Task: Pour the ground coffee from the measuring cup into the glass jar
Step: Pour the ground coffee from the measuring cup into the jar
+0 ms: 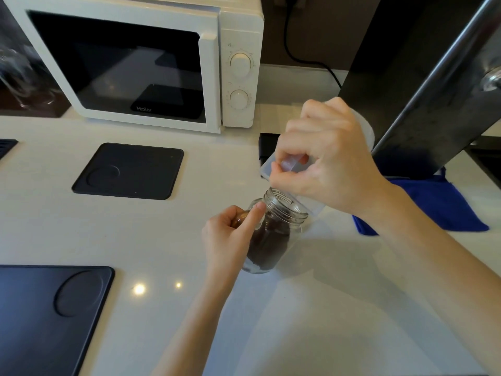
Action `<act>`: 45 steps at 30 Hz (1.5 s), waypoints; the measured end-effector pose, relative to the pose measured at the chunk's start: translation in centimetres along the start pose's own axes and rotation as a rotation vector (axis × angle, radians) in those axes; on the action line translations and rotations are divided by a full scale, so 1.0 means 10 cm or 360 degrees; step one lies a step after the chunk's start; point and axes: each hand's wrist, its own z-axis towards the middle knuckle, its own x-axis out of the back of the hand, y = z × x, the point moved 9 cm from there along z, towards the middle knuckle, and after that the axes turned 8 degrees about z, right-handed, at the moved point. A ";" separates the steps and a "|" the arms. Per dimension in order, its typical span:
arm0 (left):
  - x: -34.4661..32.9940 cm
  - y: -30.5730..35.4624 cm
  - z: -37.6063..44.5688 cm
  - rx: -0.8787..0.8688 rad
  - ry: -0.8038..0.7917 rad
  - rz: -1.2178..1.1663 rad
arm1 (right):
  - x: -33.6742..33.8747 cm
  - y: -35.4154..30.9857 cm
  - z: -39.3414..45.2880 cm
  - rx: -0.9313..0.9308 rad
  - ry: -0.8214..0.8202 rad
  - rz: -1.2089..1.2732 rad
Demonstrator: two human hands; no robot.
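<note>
A clear glass jar (282, 210) with a threaded open mouth stands on the white counter, dark ground coffee (267, 246) filling its lower part. My left hand (230, 237) grips the jar's left side, thumb near the rim. My right hand (325, 156) holds a translucent plastic measuring cup (268, 166) by its handle, tipped over with its rim just above and behind the jar's mouth. The hand hides most of the cup, and what is inside it cannot be seen.
A white microwave (141, 63) stands at the back. Two black mats lie on the counter, one (130, 170) at centre left and one (48, 316) at the near left. A blue cloth (433, 210) lies to the right beneath a dark metal panel (423, 82).
</note>
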 end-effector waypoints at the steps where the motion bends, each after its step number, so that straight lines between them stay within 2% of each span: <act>1: 0.00 0.00 0.00 -0.0006 -0.0004 0.0005 | 0.00 -0.01 0.00 0.0002 -0.0001 -0.0001; 11: -0.01 0.02 -0.01 -0.0034 -0.0013 0.0011 | -0.01 -0.02 0.00 -0.0015 -0.0037 0.0036; 15: 0.00 0.03 -0.01 -0.0038 -0.0007 0.0018 | 0.07 0.07 0.00 -0.0121 0.0022 0.0076; 20: -0.01 0.04 -0.03 -0.0050 -0.0006 0.0031 | 0.06 0.19 -0.04 -0.0219 -0.0048 0.0155; 27: 0.01 0.04 -0.04 -0.0104 -0.0010 0.0008 | 0.17 0.90 -0.49 -0.0940 0.0299 0.0730; 32: 0.03 0.06 -0.04 -0.0165 -0.0003 0.0021 | 0.16 1.25 -1.18 -0.1558 0.0896 0.1121; 35: 0.07 0.01 -0.04 -0.0133 0.0029 -0.0022 | -0.02 1.38 -1.71 -0.2053 0.1283 0.1410; 38: 0.14 -0.07 -0.03 -0.0062 0.0066 -0.0122 | -0.25 1.36 -2.15 -0.2280 0.1448 0.1451; 40: 0.18 -0.13 -0.02 -0.0015 0.0094 -0.0152 | -0.43 1.31 -2.30 -0.2333 0.1590 0.1752; 41: 0.19 -0.17 -0.02 0.0002 0.0111 -0.0164 | -0.49 1.26 -2.40 -0.2369 0.1676 0.1781; 42: 0.21 -0.20 -0.01 0.0016 0.0132 -0.0172 | -0.48 1.20 -2.47 -0.2392 0.1610 0.1533; 43: 0.22 -0.23 -0.01 0.0028 0.0154 -0.0177 | -0.52 1.13 -2.57 -0.2512 0.1634 0.1486; 45: 0.26 -0.28 -0.02 0.0034 0.0196 -0.0205 | -0.65 1.04 -2.66 -0.2619 0.1626 0.1629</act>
